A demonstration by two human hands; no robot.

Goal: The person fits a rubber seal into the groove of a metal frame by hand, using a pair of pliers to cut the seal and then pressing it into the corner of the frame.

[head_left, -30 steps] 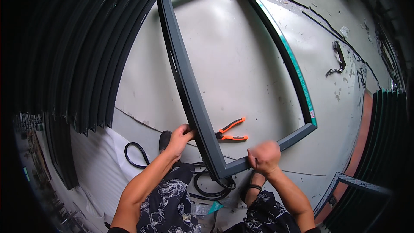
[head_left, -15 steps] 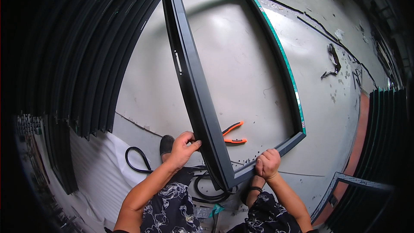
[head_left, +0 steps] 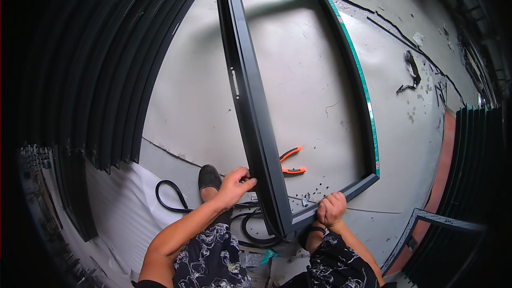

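A large dark grey metal frame (head_left: pixel 255 96), like that of a window, stands tilted before me. Green tape (head_left: pixel 358 69) runs along its right side, and a slot shows in its left side. My right hand (head_left: pixel 332 208) is closed around the near rail, by its middle. At the lower part of the long left rail is my left hand (head_left: pixel 238 186), its thumb and fingers pinched together against the outer edge; what lies between them is hidden. Below the near left corner a black rubber strip (head_left: pixel 246 234) lies in loops on the floor.
Orange-handled pliers (head_left: pixel 293 170) lie on the floor, partly behind the left rail. Dark profiles (head_left: pixel 101 74) are stacked at the left, with white foam sheet (head_left: pixel 120 197) below. Another frame (head_left: pixel 410 229) and more profiles (head_left: pixel 477 154) stand at the right. Dark scraps (head_left: pixel 410 74) litter the floor.
The frame has shifted a little to the right, its upper left corner most. My left hand has moved slightly right along with it; my right hand keeps its hold, a little lower.
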